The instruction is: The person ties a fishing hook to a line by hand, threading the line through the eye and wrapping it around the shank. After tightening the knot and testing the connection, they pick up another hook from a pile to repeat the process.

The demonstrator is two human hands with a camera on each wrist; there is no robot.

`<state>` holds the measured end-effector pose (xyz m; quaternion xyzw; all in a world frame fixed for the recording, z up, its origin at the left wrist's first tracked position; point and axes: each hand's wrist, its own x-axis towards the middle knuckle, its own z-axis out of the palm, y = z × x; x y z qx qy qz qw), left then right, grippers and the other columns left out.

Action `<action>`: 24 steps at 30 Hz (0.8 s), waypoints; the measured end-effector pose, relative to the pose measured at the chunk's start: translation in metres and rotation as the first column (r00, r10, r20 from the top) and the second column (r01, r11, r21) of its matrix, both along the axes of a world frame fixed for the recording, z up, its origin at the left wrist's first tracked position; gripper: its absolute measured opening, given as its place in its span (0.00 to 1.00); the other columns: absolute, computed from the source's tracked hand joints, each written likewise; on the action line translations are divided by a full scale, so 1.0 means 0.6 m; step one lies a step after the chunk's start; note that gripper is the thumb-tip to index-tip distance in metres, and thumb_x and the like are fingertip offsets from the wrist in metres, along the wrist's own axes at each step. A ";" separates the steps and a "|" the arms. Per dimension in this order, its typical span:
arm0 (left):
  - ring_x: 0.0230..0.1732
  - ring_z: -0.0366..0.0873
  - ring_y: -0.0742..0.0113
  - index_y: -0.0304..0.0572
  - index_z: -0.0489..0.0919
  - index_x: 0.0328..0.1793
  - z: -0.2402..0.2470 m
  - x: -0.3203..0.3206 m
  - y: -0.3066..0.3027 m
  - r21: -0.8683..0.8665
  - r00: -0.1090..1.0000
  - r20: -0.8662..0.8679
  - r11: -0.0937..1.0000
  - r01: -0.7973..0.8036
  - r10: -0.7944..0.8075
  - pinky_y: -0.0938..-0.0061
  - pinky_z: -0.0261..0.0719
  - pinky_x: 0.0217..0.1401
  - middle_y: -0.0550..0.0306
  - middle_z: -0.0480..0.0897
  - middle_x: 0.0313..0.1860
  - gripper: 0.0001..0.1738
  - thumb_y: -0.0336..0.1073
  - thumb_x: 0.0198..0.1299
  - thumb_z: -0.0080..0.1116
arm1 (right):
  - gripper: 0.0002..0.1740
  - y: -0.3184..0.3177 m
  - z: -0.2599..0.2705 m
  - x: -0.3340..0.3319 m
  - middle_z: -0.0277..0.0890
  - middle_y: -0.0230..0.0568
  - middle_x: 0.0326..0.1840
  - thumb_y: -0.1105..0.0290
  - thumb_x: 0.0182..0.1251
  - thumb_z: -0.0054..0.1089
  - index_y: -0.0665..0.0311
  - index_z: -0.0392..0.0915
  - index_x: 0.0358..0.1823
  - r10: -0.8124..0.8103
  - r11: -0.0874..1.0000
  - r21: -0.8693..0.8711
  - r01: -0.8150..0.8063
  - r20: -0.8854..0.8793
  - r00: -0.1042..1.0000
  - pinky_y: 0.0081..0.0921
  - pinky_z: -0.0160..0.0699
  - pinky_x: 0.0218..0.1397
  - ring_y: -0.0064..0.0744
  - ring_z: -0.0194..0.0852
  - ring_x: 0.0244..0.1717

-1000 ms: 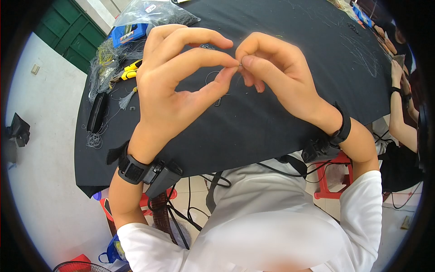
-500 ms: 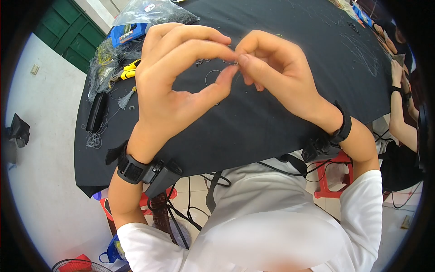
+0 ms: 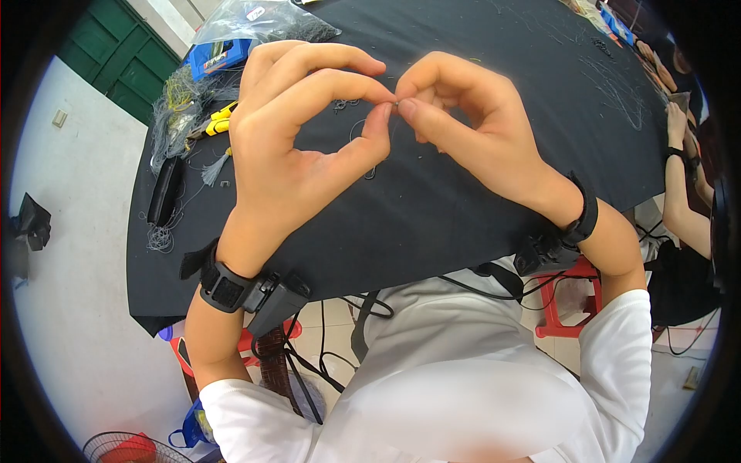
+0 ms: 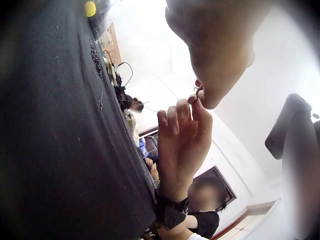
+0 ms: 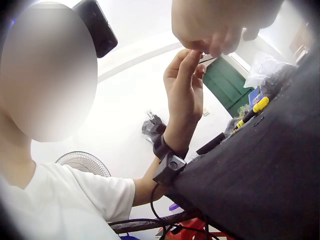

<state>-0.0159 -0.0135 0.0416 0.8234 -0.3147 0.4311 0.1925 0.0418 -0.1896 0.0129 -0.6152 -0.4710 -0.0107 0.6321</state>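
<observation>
In the head view my left hand (image 3: 301, 139) and right hand (image 3: 471, 123) meet fingertip to fingertip above the black-covered table (image 3: 401, 224). A small dark fishing hook (image 4: 199, 91) shows between the fingertips in the left wrist view. My left thumb and forefinger pinch it, and the left hand's other fingers stay loosely bent. From the other side, my right thumb and forefinger pinch at the same spot, hiding part of the hook. A thin line (image 4: 152, 109) trails off beside the right fingers. Below the hands, a small metal piece (image 3: 370, 174) lies on the cloth.
To the left lie yellow-and-black pliers (image 3: 218, 121), a black case (image 3: 164, 190), a tassel of line (image 3: 214, 171) and tangled line (image 3: 177, 108). A blue box (image 3: 218, 59) and a clear bag (image 3: 266, 23) stand behind. At the right edge is another person's arm (image 3: 683, 208).
Both hands have shifted slightly left together, still pinching at the same spot. The right fingertips now sit a little farther from the left ones, with a small gap showing.
</observation>
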 end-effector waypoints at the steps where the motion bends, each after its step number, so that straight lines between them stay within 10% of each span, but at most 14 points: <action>1: 0.42 0.72 0.66 0.42 0.81 0.30 0.000 0.000 0.000 0.006 1.000 0.003 1.000 -0.003 0.003 0.75 0.67 0.46 0.60 0.81 0.40 0.10 0.23 0.38 0.63 | 0.05 0.000 0.001 -0.001 0.68 0.22 0.21 0.72 0.61 0.54 0.67 0.74 0.33 -0.016 1.000 -0.007 0.016 0.012 1.000 0.11 0.58 0.25 0.08 0.59 0.23; 24: 0.41 0.70 0.65 0.43 0.80 0.27 -0.004 0.003 -0.003 0.046 0.999 0.009 0.998 -0.035 0.034 0.75 0.68 0.43 0.63 0.80 0.41 0.10 0.24 0.34 0.64 | 0.03 -0.006 0.005 -0.007 0.64 0.28 0.17 0.80 0.52 0.56 0.65 0.71 0.25 -0.214 0.951 -0.131 0.279 0.375 0.902 0.15 0.59 0.22 0.15 0.60 0.17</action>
